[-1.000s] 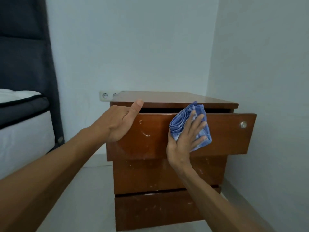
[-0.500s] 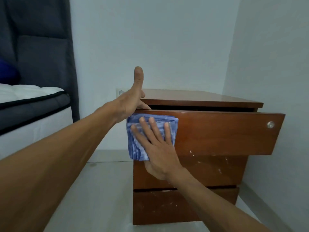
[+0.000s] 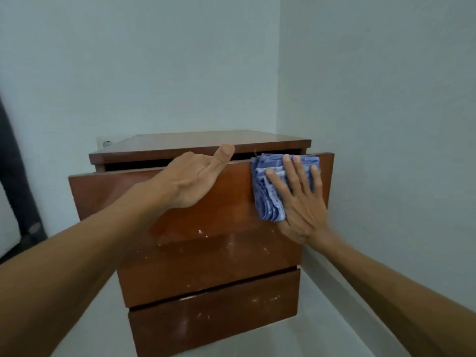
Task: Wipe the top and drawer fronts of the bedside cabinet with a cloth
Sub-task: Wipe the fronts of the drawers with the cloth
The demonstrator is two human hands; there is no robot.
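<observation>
The brown wooden bedside cabinet [image 3: 206, 144] stands in the room's corner with its top drawer [image 3: 108, 197] pulled partly out. My right hand [image 3: 298, 202] presses a folded blue-and-white cloth [image 3: 268, 191] flat against the right end of that drawer front, fingers spread. My left hand [image 3: 195, 176] rests on the drawer's top edge near the middle, thumb raised, fingers hidden behind the front. Two lower drawer fronts [image 3: 211, 269] below are scuffed with pale marks.
A white wall [image 3: 386, 124] runs close along the cabinet's right side. A wall socket [image 3: 105, 143] shows behind the cabinet's left rear corner. A dark headboard edge [image 3: 15, 191] stands at far left. Pale floor [image 3: 85, 338] lies in front.
My right hand slid the cloth from the drawer front's left end to its right end. My left hand shifted right along the drawer's top edge. The view turned right, losing the bed.
</observation>
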